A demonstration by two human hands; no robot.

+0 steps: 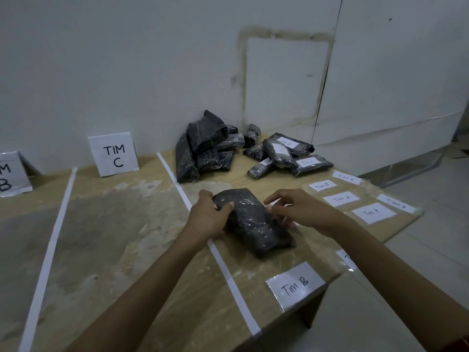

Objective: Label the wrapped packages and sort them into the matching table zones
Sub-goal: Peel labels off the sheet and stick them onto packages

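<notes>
Head view. The wrapped package (253,224) lies on the table (114,237) toward its right edge, just right of a white tape line (228,270). The left hand (210,215) grips the package's far left end, thumb curled over the top. The right hand (299,212) is at the package's right side, fingers curled, pinching what looks like a white label slip (273,203); any writing on it is hidden. Risks, as judged: the shiny wrap is crinkled, so the slip may go on creased or skewed. If the slip is sticky it may cling to the fingers instead. Since the text cannot be read here, a mismatch between slip and zone cannot be ruled out. Surroundings: spare labels (341,198) reading TIM A and TIM B lie in rows along the right edge, and a loose TIM B label (295,285) sits at the near edge; a passing sleeve or the package could drag these. At the far edge an unlabelled pile (200,151) leans against the wall, with labelled packages (284,154) heaped just beside it. The TIM C sign (114,154) stands left of the tape line, and a cut-off sign (10,175) ending in B stands beyond a second tape line (48,250). Nothing lies on the table between the package and those zones.
</notes>
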